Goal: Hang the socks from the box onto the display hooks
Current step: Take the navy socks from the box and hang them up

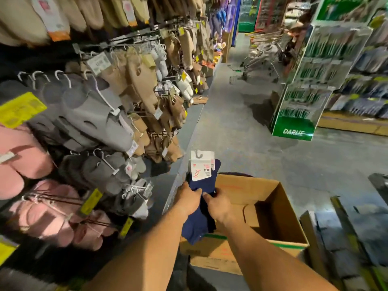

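Note:
A pack of navy blue socks (197, 219) with a white card label and hook (201, 165) on top is held up over the left edge of an open cardboard box (279, 208). My left hand (189, 199) grips the socks from the left. From the right, my right hand (217, 204) holds the same pack, thumb on the fabric. The display wall (109, 106) on the left carries metal hooks (117, 43) loaded with hanging slippers.
Grey, beige and pink slippers (92, 120) fill the hooks on the left, with yellow price tags (19, 109). A grey aisle floor (237, 127) runs ahead. A green Darlie stand (302, 89) is on the right, with shopping carts (262, 57) behind it.

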Available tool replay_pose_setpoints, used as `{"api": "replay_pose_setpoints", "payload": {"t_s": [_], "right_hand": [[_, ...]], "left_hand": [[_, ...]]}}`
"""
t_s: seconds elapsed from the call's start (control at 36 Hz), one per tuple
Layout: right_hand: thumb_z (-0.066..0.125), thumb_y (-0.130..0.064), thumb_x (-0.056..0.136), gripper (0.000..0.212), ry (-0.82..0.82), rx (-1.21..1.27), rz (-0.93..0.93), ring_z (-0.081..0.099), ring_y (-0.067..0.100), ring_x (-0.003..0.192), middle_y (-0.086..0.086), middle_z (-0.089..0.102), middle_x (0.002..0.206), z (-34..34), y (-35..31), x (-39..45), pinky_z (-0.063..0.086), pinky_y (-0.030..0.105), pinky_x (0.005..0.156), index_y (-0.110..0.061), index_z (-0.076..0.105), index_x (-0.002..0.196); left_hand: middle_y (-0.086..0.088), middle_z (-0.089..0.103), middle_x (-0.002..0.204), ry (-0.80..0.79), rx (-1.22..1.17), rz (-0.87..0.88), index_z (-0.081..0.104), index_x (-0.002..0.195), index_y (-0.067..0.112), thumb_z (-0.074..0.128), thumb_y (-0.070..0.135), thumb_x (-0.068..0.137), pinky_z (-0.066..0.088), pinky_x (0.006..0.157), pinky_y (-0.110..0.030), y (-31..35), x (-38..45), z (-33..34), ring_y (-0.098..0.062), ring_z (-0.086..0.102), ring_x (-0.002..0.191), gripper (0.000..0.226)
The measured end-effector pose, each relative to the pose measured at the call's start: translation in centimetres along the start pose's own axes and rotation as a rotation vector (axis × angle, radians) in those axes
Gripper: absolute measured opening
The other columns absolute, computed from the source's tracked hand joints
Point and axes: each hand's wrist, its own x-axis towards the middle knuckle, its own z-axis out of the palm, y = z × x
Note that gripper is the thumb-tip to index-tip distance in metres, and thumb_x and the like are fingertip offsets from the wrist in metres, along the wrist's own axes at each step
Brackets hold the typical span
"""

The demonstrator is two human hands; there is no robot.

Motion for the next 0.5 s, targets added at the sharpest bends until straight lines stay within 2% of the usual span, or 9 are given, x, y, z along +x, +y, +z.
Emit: {"api": "replay_pose_setpoints", "payload": {"t_s": [0.06,0.08,0.14,0.19,0.25,0.28,0.33,0.42,0.5], "right_hand": [[0.060,-0.021,0.097,0.031,0.009,0.019,0.014,0.063,0.028,0.101,0.009,0.068,0.118,0.2,-0.1,0.0,0.039,0.026,0.072,-0.006,0.057,0.124],[0.061,-0.021,0.097,0.031,0.017,0.024,0.018,0.063,0.026,0.099,0.008,0.068,0.117,0.3,0.0,0.1,0.040,0.026,0.072,-0.008,0.057,0.125],[0.062,-0.021,0.096,0.028,0.021,0.041,0.022,0.061,0.024,0.096,0.005,0.067,0.109,0.5,0.1,0.4,0.041,0.026,0.073,-0.009,0.058,0.121],[0.063,-0.019,0.096,0.017,0.035,0.084,0.035,0.059,0.019,0.090,-0.001,0.064,0.099,0.8,0.3,0.7,0.042,0.027,0.073,-0.013,0.059,0.112],[0.065,-0.017,0.093,0.006,0.053,0.161,0.042,0.064,0.018,0.087,-0.005,0.069,0.093,1.2,0.5,1.1,0.051,0.032,0.077,-0.016,0.062,0.099],[0.066,-0.017,0.091,0.005,0.056,0.207,0.057,0.068,0.021,0.088,-0.003,0.073,0.092,1.5,0.7,1.4,0.056,0.039,0.081,-0.017,0.065,0.097],[0.067,-0.018,0.089,0.008,0.047,0.309,0.094,0.072,0.028,0.088,0.004,0.076,0.093,1.8,1.2,1.8,0.058,0.050,0.084,-0.017,0.069,0.096],[0.067,-0.014,0.090,0.006,0.058,0.449,0.119,0.072,0.034,0.087,0.012,0.076,0.091,1.6,0.8,1.4,0.059,0.050,0.083,-0.009,0.068,0.093],[0.065,-0.008,0.091,0.008,0.043,0.580,0.122,0.071,0.031,0.080,0.015,0.075,0.086,1.4,0.2,0.8,0.056,0.041,0.073,-0.010,0.067,0.083]], "left_hand": [[-0.010,0.062,0.131,0.018,-0.030,-0.025,0.051,0.136,0.016,0.061,0.046,0.075,0.050,0.100,-0.046,-2.3,3.4,1.0,-0.032,0.060,0.114,0.068],[-0.011,0.063,0.129,0.009,-0.051,-0.033,0.053,0.134,0.014,0.062,0.043,0.074,0.051,0.098,-0.045,-2.1,3.3,0.9,-0.031,0.061,0.113,0.067],[-0.014,0.065,0.125,-0.005,-0.130,-0.021,0.055,0.131,0.007,0.068,0.021,0.087,0.051,0.089,-0.038,-0.7,1.9,0.5,-0.032,0.062,0.112,0.048],[-0.015,0.068,0.117,0.004,-0.204,-0.032,0.062,0.123,0.005,0.067,0.003,0.089,0.052,0.086,-0.038,0.9,0.1,-0.2,-0.032,0.065,0.107,0.034],[-0.011,0.072,0.105,0.004,-0.250,-0.054,0.066,0.108,0.011,0.075,0.011,0.079,0.055,0.090,-0.041,0.8,0.3,-0.4,-0.030,0.068,0.097,0.031],[-0.009,0.073,0.102,0.018,-0.253,-0.062,0.066,0.104,0.014,0.076,0.020,0.069,0.056,0.092,-0.045,0.3,0.8,-0.4,-0.029,0.069,0.094,0.037],[-0.008,0.074,0.101,0.030,-0.250,-0.077,0.064,0.105,0.017,0.074,0.027,0.059,0.058,0.089,-0.050,-0.7,1.9,-0.3,-0.029,0.070,0.091,0.048],[-0.007,0.074,0.099,0.045,-0.281,-0.063,0.064,0.101,0.019,0.073,0.029,0.058,0.059,0.086,-0.050,-0.6,1.4,-0.5,-0.029,0.071,0.090,0.045],[-0.007,0.074,0.102,0.021,-0.357,-0.036,0.064,0.101,0.020,0.074,0.029,0.058,0.059,0.086,-0.051,0.1,0.4,-0.7,-0.028,0.072,0.091,0.044]]}}
